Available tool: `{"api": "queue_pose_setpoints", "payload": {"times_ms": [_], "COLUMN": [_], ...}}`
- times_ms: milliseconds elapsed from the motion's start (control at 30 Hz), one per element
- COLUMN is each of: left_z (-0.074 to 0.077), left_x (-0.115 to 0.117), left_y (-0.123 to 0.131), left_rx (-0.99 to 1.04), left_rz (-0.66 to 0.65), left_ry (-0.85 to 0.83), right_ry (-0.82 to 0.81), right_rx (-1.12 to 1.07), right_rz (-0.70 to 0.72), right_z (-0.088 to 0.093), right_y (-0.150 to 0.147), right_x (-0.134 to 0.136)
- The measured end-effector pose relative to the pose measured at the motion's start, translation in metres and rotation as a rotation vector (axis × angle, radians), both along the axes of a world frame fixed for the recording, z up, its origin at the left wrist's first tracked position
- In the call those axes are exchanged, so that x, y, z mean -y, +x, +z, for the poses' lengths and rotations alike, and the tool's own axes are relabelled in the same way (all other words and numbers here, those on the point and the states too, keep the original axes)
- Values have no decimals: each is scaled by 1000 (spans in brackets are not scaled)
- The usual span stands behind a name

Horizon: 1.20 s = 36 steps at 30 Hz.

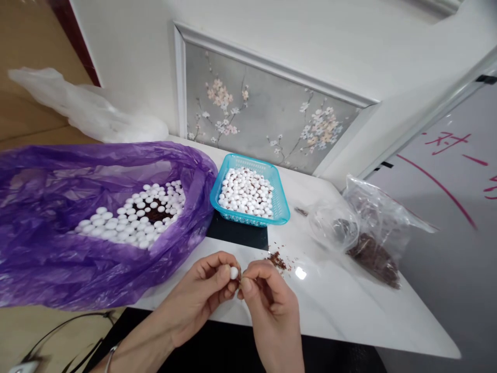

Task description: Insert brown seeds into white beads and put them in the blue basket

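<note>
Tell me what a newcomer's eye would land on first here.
The big purple bag on the left, open on a heap of white balls, grabs the eye first. Further back, a blue basket holds more of them. At the near edge of the table the left hand pinches one white ball, the right hand closed right beside it.

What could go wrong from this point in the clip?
The white seed is pinched only by the fingertips of the left hand and right hand, close to the near edge of the table; it could slip and roll off. Loose brown scraps lie near the blue basket and might get swept in among its seeds.
</note>
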<state>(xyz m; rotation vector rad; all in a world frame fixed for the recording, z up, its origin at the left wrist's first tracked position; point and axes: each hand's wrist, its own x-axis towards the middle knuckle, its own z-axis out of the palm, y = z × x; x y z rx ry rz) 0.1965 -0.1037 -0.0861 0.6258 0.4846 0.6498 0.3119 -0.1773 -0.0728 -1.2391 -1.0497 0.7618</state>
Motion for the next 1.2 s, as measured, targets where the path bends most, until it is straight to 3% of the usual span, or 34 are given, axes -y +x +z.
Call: {"api": "queue_pose_setpoints", "payload": {"times_ms": [600,1200], "left_z": [2,3], "left_x": [1,2], "left_y": [-1,3], "left_rx": [-126,-134], "left_rz": [51,59], "left_ry": [76,99], "right_ry": [-66,-93], "right_rx": [113,-243], "right_rz": [-26,23], "right_z": [-3,-6], "right_y": [-3,1], "right_x": [1,-6]}}
